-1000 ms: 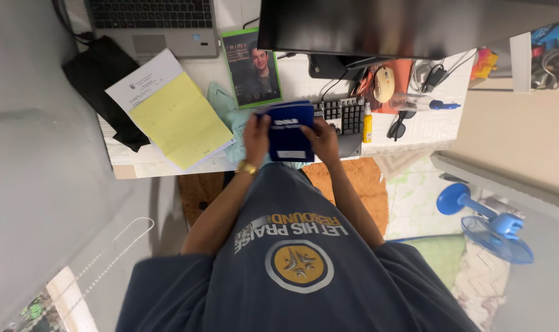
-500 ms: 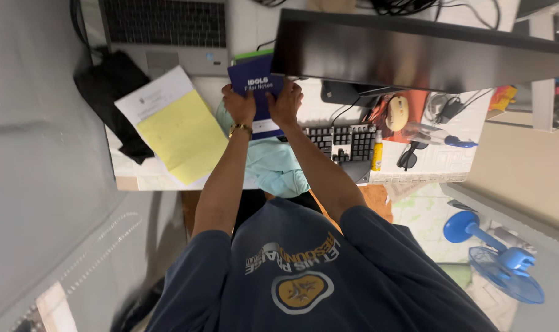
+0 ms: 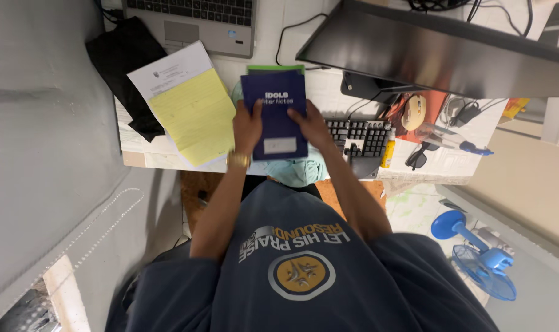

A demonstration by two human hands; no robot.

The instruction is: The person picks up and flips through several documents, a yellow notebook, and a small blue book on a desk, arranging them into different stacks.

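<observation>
A dark blue notebook (image 3: 274,117) with a small white label is held flat over the desk, one hand on each side. My left hand (image 3: 247,126), with a gold watch on its wrist, grips the notebook's left edge. My right hand (image 3: 311,126) grips its right edge. Behind the notebook a green-edged case (image 3: 276,69) peeks out. A pale teal cloth (image 3: 298,172) lies beneath it at the desk's front edge.
A yellow pad (image 3: 193,117) on white paper lies to the left, beside a black pouch (image 3: 122,67). A laptop (image 3: 193,18) is at the back and a monitor (image 3: 439,49) hangs over the right. A keyboard (image 3: 356,132), mouse (image 3: 415,103), sunglasses (image 3: 418,157) and a blue fan (image 3: 476,252) sit right.
Both hands carried the blue notebook from near my chest out toward the laptop, then drew it back a little toward the desk's front edge. Both hands kept their grip.
</observation>
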